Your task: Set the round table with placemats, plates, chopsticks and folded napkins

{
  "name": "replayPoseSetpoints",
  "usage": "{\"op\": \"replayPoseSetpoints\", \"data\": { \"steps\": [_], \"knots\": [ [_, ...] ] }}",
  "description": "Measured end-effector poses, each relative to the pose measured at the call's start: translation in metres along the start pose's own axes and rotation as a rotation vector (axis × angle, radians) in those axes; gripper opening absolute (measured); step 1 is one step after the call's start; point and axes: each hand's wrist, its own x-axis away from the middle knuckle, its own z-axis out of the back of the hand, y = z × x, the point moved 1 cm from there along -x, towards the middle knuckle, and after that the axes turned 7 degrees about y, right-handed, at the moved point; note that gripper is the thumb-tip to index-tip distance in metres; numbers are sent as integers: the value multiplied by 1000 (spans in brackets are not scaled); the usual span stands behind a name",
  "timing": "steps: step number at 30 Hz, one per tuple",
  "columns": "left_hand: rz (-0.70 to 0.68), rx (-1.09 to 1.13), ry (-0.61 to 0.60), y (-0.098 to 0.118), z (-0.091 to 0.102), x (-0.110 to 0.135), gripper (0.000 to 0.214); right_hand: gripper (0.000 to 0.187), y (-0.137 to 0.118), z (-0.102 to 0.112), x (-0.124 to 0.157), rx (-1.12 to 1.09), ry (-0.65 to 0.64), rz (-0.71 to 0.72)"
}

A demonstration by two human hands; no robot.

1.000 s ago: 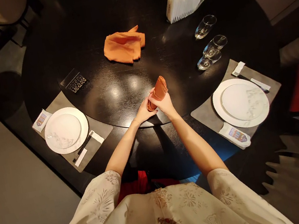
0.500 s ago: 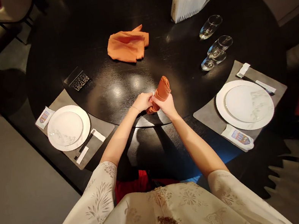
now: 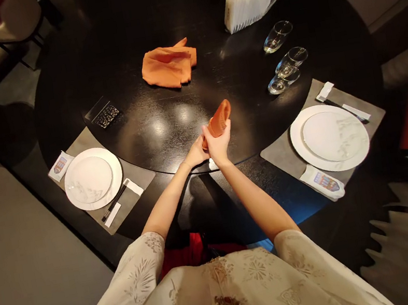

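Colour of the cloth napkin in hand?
The rolled cloth napkin is orange, shown in the head view.

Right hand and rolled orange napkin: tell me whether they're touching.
Touching. The head view shows the right hand wrapped around the rolled orange napkin.

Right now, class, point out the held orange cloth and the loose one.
Held orange cloth [image 3: 218, 122], head view: on its rolled side.
Loose orange cloth [image 3: 166, 68], head view: on its middle.

Gap between orange napkin and glasses
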Motion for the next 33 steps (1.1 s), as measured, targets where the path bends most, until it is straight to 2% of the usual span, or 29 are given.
{"op": "replayPoseSetpoints", "data": {
  "steps": [2, 4, 7, 10, 14, 19, 22, 25, 27, 29, 31, 33],
  "knots": [
    [89, -108, 114, 3, -10, -1, 58, 51, -4, 2, 0, -25, -53, 32],
    [143, -183, 173, 10, -18, -3, 50, 49, -7, 10, 0, -75, -97, 53],
    [126, -209, 165, 26, -33, -2, 45, 44, -11, 35, 0, -138, -94, 83],
    [95, -205, 126, 45, -64, -2, 41, 41, -13, 76, -6, -162, -12, 114],
    [3, -192, 63, 76, -138, -12, 36, 39, -13, 147, -33, -144, 114, 131],
    [-57, -113, -5, 122, -258, -48, 33, 35, -1, 252, -96, -32, 180, 162],
    [-76, -32, 30, 143, -334, -75, 34, 34, 18, 317, -138, 25, 165, 185],
    [-75, 39, 106, 150, -403, -100, 32, 33, 47, 371, -177, 49, 138, 195],
    [-49, 67, 162, 148, -442, -111, 31, 32, 70, 398, -199, 51, 107, 176],
    [-13, 81, 213, 142, -471, -119, 32, 31, 92, 416, -217, 39, 70, 140],
    [17, 86, 254, 135, -490, -122, 34, 30, 111, 427, -229, 16, 17, 102],
    [34, 84, 282, 129, -501, -122, 36, 30, 124, 433, -237, -12, -43, 68]
  ]
}}
